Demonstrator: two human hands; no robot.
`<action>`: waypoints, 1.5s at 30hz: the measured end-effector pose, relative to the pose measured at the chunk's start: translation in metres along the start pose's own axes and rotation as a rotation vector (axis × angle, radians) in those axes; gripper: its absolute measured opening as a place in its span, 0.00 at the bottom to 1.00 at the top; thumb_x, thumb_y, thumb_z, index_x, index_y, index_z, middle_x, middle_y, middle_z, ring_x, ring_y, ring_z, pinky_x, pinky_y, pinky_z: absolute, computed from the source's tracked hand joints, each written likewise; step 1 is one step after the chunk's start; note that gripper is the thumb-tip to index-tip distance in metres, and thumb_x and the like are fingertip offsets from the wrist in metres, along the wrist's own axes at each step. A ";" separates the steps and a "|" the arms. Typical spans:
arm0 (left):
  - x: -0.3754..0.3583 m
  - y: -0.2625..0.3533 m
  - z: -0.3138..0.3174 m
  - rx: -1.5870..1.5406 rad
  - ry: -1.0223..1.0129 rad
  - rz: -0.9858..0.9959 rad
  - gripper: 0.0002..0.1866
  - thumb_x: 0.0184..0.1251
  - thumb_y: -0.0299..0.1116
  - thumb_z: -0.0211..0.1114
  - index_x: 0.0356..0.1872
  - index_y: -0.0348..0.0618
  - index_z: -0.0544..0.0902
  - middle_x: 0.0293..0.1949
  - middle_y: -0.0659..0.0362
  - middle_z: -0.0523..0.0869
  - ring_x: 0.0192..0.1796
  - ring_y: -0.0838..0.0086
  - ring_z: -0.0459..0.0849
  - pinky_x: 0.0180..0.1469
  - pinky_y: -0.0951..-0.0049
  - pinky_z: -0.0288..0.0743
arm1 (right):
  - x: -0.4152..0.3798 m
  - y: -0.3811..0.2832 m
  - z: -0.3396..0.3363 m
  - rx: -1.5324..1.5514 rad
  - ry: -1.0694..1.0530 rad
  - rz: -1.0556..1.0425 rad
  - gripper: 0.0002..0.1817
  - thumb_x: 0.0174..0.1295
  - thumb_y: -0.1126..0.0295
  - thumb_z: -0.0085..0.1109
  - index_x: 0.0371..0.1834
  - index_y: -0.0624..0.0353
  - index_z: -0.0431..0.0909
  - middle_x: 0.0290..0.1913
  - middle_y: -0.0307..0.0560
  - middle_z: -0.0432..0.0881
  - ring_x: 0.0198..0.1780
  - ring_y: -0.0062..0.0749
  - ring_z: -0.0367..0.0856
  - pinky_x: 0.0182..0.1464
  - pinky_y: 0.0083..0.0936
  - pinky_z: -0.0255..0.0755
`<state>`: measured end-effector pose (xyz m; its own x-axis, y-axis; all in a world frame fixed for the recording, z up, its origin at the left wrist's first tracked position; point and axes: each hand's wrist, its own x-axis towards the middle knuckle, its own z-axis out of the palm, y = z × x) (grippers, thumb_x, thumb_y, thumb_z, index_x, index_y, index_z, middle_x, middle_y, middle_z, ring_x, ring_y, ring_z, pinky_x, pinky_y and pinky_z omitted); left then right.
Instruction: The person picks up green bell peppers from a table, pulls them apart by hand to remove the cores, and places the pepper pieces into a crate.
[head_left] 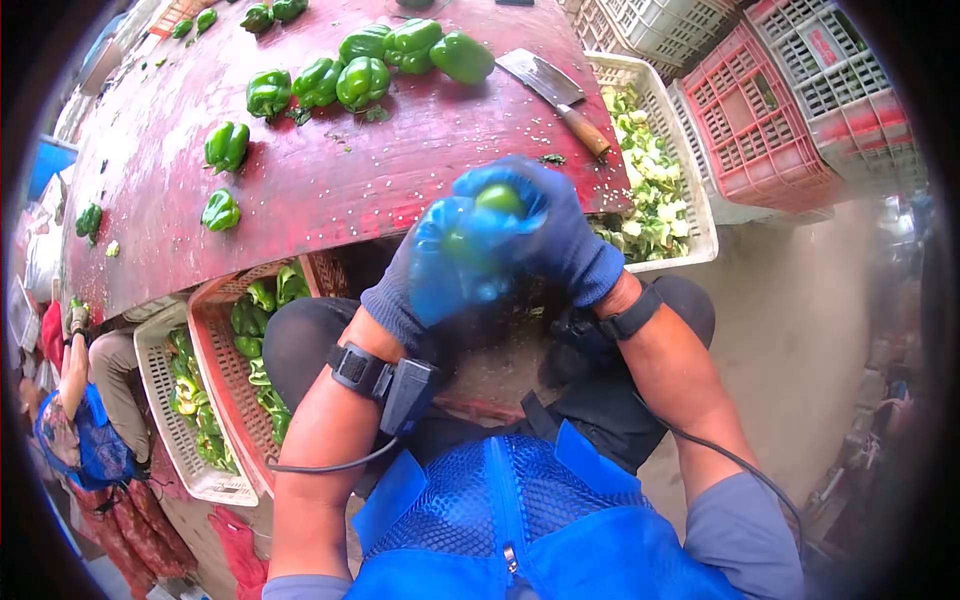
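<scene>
At the far left a seated co-worker's arm shows beside a cream plastic crate and a red plastic crate, both holding green peppers. Loose glossy green bell peppers lie on the worn red tabletop. At centre, in front of the table's edge, the left hand in a blue knit glove curls its fingers around a green bell pepper; the right hand, gloved alike, closes over the same pepper from the other side. Further right, a wooden-handled cleaver lies on the table's edge, above a white crate of pale cut pieces.
</scene>
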<state>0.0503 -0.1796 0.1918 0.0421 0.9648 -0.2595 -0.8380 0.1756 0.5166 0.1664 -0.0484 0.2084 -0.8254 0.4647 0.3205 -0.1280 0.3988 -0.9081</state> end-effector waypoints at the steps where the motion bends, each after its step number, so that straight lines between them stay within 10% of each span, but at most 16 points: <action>1: 0.000 0.000 0.009 0.106 0.061 0.064 0.21 0.69 0.52 0.58 0.54 0.51 0.80 0.48 0.61 0.85 0.43 0.70 0.85 0.40 0.61 0.85 | 0.003 0.000 -0.001 0.004 0.005 -0.001 0.18 0.54 0.64 0.73 0.45 0.59 0.82 0.39 0.50 0.83 0.40 0.34 0.84 0.46 0.29 0.78; 11: 0.000 -0.002 0.011 -0.081 0.090 0.121 0.21 0.68 0.43 0.60 0.55 0.39 0.78 0.47 0.54 0.85 0.41 0.69 0.85 0.39 0.69 0.80 | 0.017 0.002 0.001 0.417 0.177 0.214 0.11 0.58 0.74 0.69 0.44 0.60 0.81 0.38 0.36 0.83 0.40 0.16 0.78 0.43 0.19 0.76; 18: -0.004 -0.003 -0.007 0.529 0.119 0.317 0.29 0.63 0.36 0.64 0.64 0.33 0.73 0.53 0.55 0.82 0.49 0.70 0.84 0.50 0.70 0.79 | 0.021 0.023 0.003 0.747 0.336 0.241 0.10 0.62 0.70 0.65 0.45 0.60 0.81 0.39 0.38 0.82 0.40 0.17 0.78 0.43 0.22 0.77; 22: -0.006 0.004 0.002 0.455 0.135 0.370 0.27 0.62 0.30 0.67 0.63 0.34 0.74 0.53 0.60 0.81 0.54 0.78 0.78 0.58 0.75 0.74 | 0.026 0.037 -0.013 -0.365 0.323 -0.521 0.20 0.53 0.74 0.65 0.52 0.62 0.78 0.47 0.50 0.82 0.46 0.35 0.84 0.51 0.29 0.78; 29: -0.006 0.020 -0.002 0.571 0.211 0.260 0.27 0.58 0.27 0.66 0.62 0.38 0.77 0.49 0.62 0.83 0.49 0.80 0.80 0.55 0.77 0.75 | 0.029 0.042 -0.022 -0.262 0.313 -0.197 0.21 0.57 0.74 0.62 0.55 0.63 0.77 0.49 0.53 0.81 0.50 0.39 0.83 0.50 0.31 0.79; 31: -0.002 0.022 -0.017 0.575 0.394 0.351 0.24 0.58 0.28 0.66 0.58 0.39 0.79 0.45 0.61 0.84 0.46 0.80 0.81 0.51 0.77 0.77 | 0.031 0.023 -0.032 0.415 0.283 0.346 0.19 0.65 0.70 0.59 0.59 0.60 0.76 0.52 0.47 0.80 0.53 0.32 0.81 0.51 0.30 0.81; 34: 0.015 0.040 -0.046 0.651 0.597 0.358 0.21 0.58 0.29 0.67 0.55 0.39 0.80 0.41 0.61 0.84 0.45 0.79 0.82 0.50 0.77 0.77 | 0.034 0.054 -0.032 -0.275 0.226 -0.126 0.18 0.67 0.68 0.55 0.59 0.59 0.76 0.51 0.45 0.79 0.52 0.29 0.80 0.44 0.24 0.83; 38: 0.028 0.044 -0.054 1.307 0.997 0.361 0.34 0.54 0.49 0.71 0.58 0.37 0.77 0.47 0.43 0.83 0.50 0.54 0.83 0.54 0.58 0.76 | 0.037 0.018 -0.020 0.501 0.269 0.477 0.21 0.64 0.68 0.58 0.60 0.58 0.76 0.57 0.48 0.78 0.53 0.28 0.80 0.52 0.27 0.81; 39: 0.031 0.044 -0.054 1.607 1.146 0.328 0.39 0.52 0.55 0.71 0.59 0.36 0.76 0.51 0.37 0.82 0.53 0.46 0.82 0.56 0.51 0.75 | 0.037 0.032 -0.013 0.332 0.327 0.298 0.14 0.69 0.63 0.55 0.52 0.57 0.81 0.45 0.41 0.82 0.43 0.24 0.82 0.34 0.25 0.81; 42: 0.026 0.031 -0.048 1.989 1.452 0.614 0.37 0.54 0.55 0.73 0.58 0.37 0.77 0.51 0.39 0.82 0.58 0.48 0.79 0.62 0.53 0.70 | 0.038 0.033 -0.011 0.583 0.348 0.314 0.13 0.67 0.66 0.59 0.51 0.58 0.81 0.41 0.39 0.83 0.41 0.22 0.81 0.35 0.23 0.79; 45: 0.016 0.029 -0.019 1.910 1.278 0.761 0.35 0.56 0.50 0.74 0.60 0.38 0.75 0.49 0.44 0.82 0.49 0.55 0.83 0.55 0.59 0.76 | 0.036 0.029 -0.011 0.428 0.351 0.219 0.14 0.66 0.65 0.62 0.50 0.60 0.81 0.41 0.40 0.84 0.41 0.20 0.80 0.41 0.23 0.77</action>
<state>0.0160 -0.1624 0.1869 -0.7242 0.5082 0.4662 0.6838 0.6166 0.3901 0.1390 -0.0110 0.1964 -0.6359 0.7628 0.1175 -0.2458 -0.0558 -0.9677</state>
